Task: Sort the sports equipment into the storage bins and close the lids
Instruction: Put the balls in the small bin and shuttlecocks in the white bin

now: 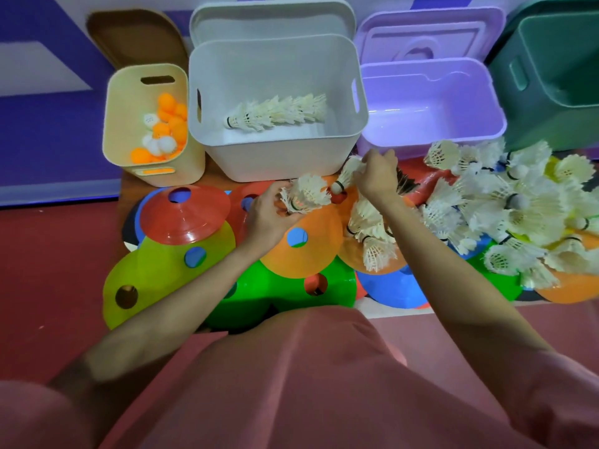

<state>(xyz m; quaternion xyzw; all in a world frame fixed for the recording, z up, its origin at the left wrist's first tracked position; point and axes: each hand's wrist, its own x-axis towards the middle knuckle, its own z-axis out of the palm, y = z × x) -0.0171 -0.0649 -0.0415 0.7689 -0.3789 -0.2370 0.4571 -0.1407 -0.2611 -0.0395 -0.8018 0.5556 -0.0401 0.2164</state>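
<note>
My left hand (pixel 270 215) grips a short stack of white shuttlecocks (pixel 306 197) above the orange cone disc (pixel 311 251). My right hand (pixel 377 176) pinches a single shuttlecock (pixel 345 175) by its feathers, cork pointing toward the stack. A nested row of shuttlecocks (pixel 277 115) lies in the white bin (pixel 275 157). A loose pile of shuttlecocks (pixel 505 209) lies to the right. The beige bin (pixel 113 137) holds orange and white table tennis balls (pixel 163 129). The purple bin (pixel 431 131) shows nothing inside.
Flat cone discs in red (pixel 186 218), yellow-green (pixel 155 273), green (pixel 285 293) and blue (pixel 392 290) cover the surface in front of me. Lids lean behind the bins: brown (pixel 136 37), white (pixel 272 21), purple (pixel 431 34). A green bin (pixel 551 76) stands far right.
</note>
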